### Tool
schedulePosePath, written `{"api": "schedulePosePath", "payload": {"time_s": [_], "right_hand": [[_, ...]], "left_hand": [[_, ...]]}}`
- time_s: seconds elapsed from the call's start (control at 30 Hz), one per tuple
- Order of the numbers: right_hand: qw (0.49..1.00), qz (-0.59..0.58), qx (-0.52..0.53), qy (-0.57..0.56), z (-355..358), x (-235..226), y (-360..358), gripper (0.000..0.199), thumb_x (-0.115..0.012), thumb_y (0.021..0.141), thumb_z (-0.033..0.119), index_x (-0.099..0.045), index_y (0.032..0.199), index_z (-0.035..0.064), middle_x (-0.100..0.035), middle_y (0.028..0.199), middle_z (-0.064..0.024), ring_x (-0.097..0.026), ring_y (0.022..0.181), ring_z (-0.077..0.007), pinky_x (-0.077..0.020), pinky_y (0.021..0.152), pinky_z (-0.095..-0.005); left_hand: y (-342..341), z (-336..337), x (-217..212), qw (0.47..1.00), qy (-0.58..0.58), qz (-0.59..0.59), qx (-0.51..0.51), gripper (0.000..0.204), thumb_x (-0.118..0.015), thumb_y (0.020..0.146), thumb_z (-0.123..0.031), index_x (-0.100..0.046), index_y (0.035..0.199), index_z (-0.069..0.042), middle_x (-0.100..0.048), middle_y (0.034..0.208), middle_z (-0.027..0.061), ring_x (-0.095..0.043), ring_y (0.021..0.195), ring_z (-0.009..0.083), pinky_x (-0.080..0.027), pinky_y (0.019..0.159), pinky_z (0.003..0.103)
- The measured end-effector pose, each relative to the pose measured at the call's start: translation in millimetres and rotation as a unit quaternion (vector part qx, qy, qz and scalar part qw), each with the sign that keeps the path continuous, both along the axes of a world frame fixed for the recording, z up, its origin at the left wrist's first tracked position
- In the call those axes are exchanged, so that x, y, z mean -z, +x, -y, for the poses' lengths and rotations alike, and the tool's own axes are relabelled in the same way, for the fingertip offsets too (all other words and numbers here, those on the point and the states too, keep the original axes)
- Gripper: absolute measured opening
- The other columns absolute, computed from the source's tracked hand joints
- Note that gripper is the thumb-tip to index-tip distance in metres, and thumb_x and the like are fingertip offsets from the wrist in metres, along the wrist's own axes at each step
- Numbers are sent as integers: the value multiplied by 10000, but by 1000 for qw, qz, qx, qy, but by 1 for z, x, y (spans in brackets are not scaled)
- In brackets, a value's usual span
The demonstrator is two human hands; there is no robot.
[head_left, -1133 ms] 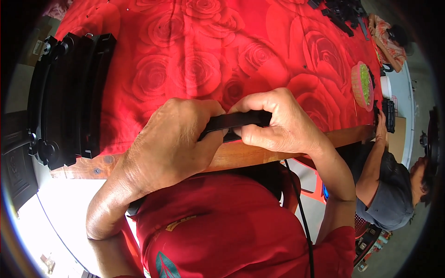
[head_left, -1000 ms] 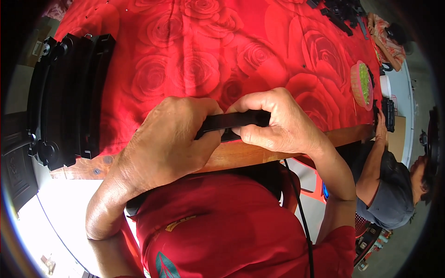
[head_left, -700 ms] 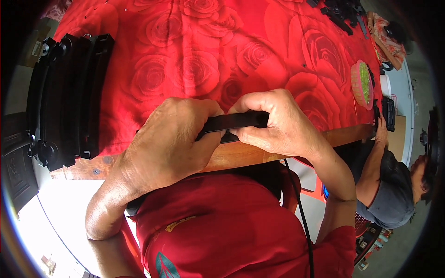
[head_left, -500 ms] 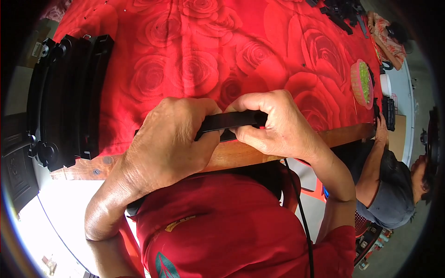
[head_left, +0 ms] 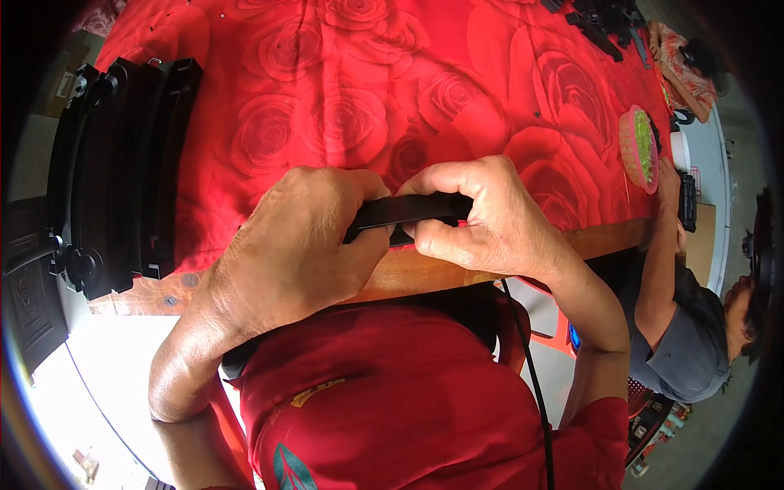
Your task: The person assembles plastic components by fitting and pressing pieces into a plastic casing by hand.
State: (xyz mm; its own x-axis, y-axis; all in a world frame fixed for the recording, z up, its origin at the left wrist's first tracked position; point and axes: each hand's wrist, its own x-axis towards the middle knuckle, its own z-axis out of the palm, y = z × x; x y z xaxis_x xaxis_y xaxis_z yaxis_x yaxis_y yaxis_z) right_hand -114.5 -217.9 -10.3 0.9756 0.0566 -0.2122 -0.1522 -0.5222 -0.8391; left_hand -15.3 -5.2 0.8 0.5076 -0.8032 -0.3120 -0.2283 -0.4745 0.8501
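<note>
Left hand [head_left: 306, 237] is curled shut around the 9 o'clock end of a black plastic bar [head_left: 394, 212]; exact fingertip contact is hidden, can't tell. Right hand [head_left: 510, 220] pinches the other end, index arched over at 12, thumb below at 6. Bar sits directly between the two, touching both, so neither is nearer; long axis runs about half past eight to half past two. Dark sliver [head_left: 401, 238] shows just under it, can't tell if same part. In view, bar is just to the 12 o'clock side of the wooden table edge [head_left: 441, 273]; clearance off the rose-print cloth [head_left: 343, 131], can't tell. From bar: long black housings [head_left: 122, 171] just past nine, black parts pile [head_left: 600, 28] half past one, pink basket [head_left: 629, 151] half past two, co-worker [head_left: 682, 347] near four.
</note>
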Motion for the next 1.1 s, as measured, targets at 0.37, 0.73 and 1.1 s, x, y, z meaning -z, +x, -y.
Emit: {"api": "schedulePosePath", "payload": {"time_s": [0.37,0.73,1.1], "right_hand": [[1000,0,26,-6,-3,3,-2,234,-771,747,168,-770,895,-13,-690,656,-130,-668,559,-185,-519,556,-353],[1000,-12,4,-4,0,-2,0,230,-758,770,110,-779,961,-17,-747,752,-103,-699,666,-132,-543,616,-308],[999,12,-4,41,8,2,-2,196,-764,813,109,-793,961,-16,-719,711,-111,-649,600,-130,-513,580,-314]], "left_hand": [[-2,0,4,999,-4,39,18,178,-644,856,-65,-735,970,37,-608,635,134,-630,572,184,-480,572,374],[-7,0,8,997,-33,66,8,180,-651,861,-47,-733,988,49,-631,684,150,-641,611,217,-491,607,389],[-2,4,1,1000,-11,10,13,185,-654,875,-61,-741,1002,41,-574,603,107,-584,551,148,-436,532,360]]}}
